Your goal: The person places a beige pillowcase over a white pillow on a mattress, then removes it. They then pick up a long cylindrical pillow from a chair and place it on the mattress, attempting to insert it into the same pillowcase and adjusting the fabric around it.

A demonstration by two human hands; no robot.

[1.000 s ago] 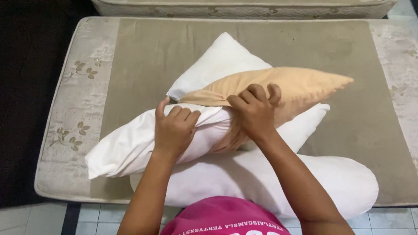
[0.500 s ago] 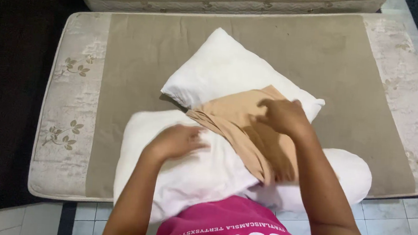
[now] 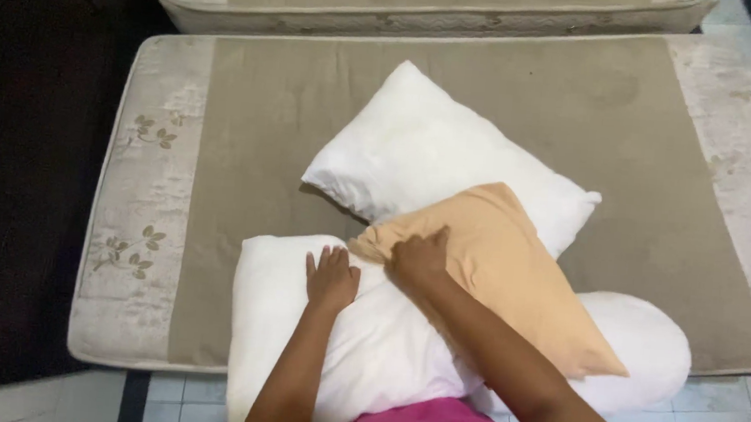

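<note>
Fingers of the left hand [image 3: 332,278] lie spread and flat, pressing down on the bare end of the soft white rectangular pillow [image 3: 365,344] that rests at the near edge of the beige floral-bordered mattress [image 3: 249,121]; they hold nothing. Just to the right, fingers [image 3: 431,242] of the right hand [image 3: 418,257] are curled narrow, pinching the open edge of the tan cloth pillowcase [image 3: 501,265]. By my judgement the case covers only the pillow's right part, so the left half is still to be drawn in. Beyond it a second white pillow [image 3: 433,162] lies uncovered, partly under the tan cloth. Compared with half a second ago, the left hand has drawn in toward the right, and the bunched case now lies smoother and fuller.
</note>
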